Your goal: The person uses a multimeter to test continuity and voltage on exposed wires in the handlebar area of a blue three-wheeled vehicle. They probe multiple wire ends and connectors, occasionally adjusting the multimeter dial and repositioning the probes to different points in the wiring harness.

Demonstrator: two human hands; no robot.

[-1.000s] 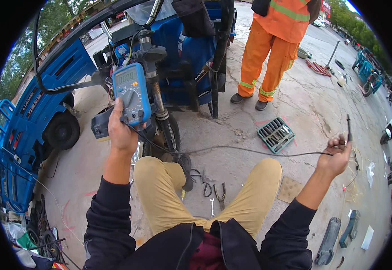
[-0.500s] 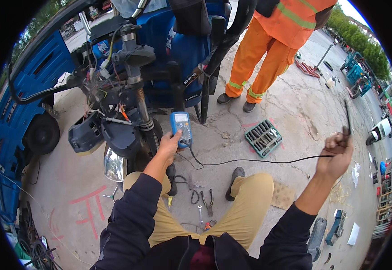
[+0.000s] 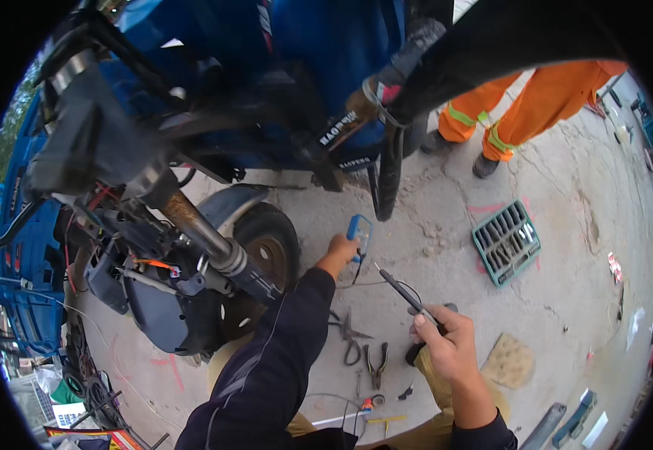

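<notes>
My left hand, closed round its lower side, holds a blue multimeter just right of the vehicle's front wheel. Between the fingers and thumb of my right hand is a black test probe, its thin metal tip pointing up and left toward the meter. A black test lead hangs from the meter and runs behind the probe. Left of my arms stands the blue vehicle's front fork, with a dark, opened headlight housing and exposed wires beside it.
A green case of sockets lies at right. Pliers, scissors and a small wrench lie on the concrete before me. A brown pad is right of my forearm. A person in orange trousers stands beyond.
My right hand has come in from the far right with the probe, close to the meter. The left hand still holds the meter. My view has shifted nearer the front fork.
</notes>
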